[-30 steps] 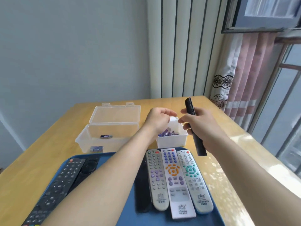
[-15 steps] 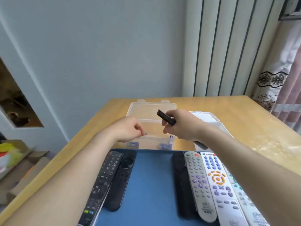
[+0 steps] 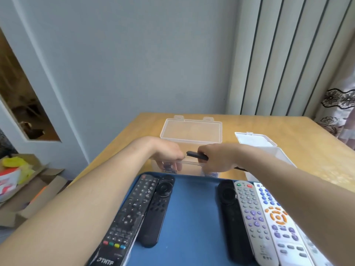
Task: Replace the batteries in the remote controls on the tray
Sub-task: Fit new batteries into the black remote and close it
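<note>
Slim black remote (image 3: pixel 196 155) pokes leftward out of curled right grip (image 3: pixel 217 160), light, stiff, slick plastic, hold mid-body; left grip (image 3: pixel 167 152) just beside, fingers in clear box (image 3: pixel 191 130), closure unclear.

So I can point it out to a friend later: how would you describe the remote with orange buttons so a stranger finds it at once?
Find the blue tray on the wooden table and look at the row of remotes on its right side. The white remote lies just right of the grey remote with purple buttons. It alone has a ring of orange buttons.
</note>
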`<state>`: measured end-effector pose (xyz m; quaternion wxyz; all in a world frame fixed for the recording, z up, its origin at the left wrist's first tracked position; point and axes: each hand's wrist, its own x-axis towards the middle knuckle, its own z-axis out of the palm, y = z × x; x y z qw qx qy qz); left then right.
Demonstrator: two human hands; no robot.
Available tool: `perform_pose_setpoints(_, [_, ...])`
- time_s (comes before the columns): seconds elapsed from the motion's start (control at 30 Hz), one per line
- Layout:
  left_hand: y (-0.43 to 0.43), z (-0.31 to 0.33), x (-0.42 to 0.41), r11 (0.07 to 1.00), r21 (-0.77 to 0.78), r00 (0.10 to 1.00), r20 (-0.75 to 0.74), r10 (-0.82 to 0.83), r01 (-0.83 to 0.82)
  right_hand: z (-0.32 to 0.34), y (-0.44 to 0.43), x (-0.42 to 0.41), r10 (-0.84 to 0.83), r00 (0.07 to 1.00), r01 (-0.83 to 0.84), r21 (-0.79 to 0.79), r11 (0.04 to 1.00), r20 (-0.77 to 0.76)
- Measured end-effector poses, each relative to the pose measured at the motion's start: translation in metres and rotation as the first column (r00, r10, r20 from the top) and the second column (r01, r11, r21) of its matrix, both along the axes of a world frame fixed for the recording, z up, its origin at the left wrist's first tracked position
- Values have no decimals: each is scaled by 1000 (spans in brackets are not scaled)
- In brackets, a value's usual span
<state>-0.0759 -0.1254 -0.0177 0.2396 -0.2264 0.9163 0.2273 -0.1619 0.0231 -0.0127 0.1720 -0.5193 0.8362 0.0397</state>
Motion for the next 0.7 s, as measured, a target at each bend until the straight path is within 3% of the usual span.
perform_pose_setpoints(0.33, [-4, 1, -10, 1000, -16, 995, 96, -19, 20, -8, 1, -1, -3, 999, 7, -87, 996, 51])
perform_pose_setpoints(0.47, [-13, 11, -2, 989, 150, 997, 76, 3, -14, -12, 2, -2, -21, 998, 29, -130, 991, 61])
perform_pose_setpoints(0.6, [-28, 19, 14, 954, 293, 998, -31, -54, 61, -15, 4, -3, -37, 997, 50, -179, 983, 74])
perform_pose_setpoints(0.7, [-31, 11, 25, 987, 153, 966, -258, -17, 58, -17, 4, -3, -57, 996, 71, -208, 976, 75])
